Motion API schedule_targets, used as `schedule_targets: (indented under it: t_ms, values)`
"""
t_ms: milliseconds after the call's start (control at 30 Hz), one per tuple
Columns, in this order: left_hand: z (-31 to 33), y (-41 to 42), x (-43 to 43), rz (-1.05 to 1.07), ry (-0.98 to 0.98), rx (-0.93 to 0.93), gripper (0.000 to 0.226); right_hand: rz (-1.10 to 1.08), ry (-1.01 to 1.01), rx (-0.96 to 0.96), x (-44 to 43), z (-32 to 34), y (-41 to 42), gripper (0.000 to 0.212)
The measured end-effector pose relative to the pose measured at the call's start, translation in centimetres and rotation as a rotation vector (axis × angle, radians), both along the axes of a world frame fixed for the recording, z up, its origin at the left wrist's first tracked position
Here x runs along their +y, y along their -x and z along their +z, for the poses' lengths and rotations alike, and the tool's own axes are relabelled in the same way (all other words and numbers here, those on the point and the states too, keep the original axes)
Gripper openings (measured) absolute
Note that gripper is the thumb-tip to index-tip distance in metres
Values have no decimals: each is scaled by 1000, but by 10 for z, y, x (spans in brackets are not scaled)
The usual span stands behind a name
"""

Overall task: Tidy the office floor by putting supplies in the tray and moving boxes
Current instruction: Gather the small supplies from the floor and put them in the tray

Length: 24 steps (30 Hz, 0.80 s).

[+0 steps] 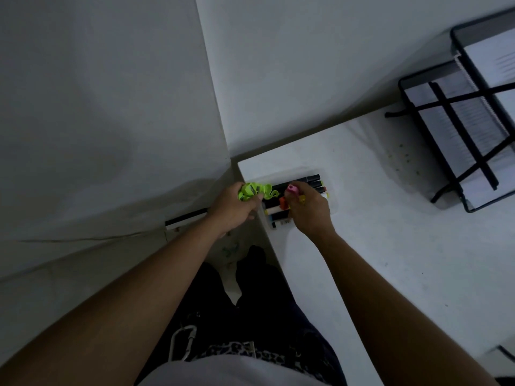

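Head view: both hands over the clear tray (331, 203) at the bench (390, 260) corner, markers (312, 181) already inside. Left hand (232, 210) is closed around a bright green coiled item (255, 191), held at the tray's left rim. Right hand (310, 210) pinches a small pink piece (291, 188), maybe more underneath. Risk: tray sits right at the bench edge; a nudge, or a release off the rim, could send supplies to the floor (231, 252).

two hands (234, 207), one clear tray (333, 203), one wire rack (418, 112)
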<state>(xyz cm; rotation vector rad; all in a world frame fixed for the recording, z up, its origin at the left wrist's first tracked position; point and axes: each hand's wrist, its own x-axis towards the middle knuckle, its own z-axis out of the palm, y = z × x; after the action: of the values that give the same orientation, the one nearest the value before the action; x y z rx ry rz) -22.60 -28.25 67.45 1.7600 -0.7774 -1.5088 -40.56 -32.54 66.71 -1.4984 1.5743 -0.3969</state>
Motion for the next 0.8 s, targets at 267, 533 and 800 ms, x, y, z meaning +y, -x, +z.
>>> schedule_targets:
  t_ms: [267,533,800]
  values:
    - [0,-1,2,-14,6,-13,9,-106,1,28,-14,-2,-15,23]
    - [1,-4,6,2,19,-25,9,-97,0,80,-17,-1,-17,29]
    - [4,-1,6,4,73,-61,8,22,37,110,-9,2,-8,34]
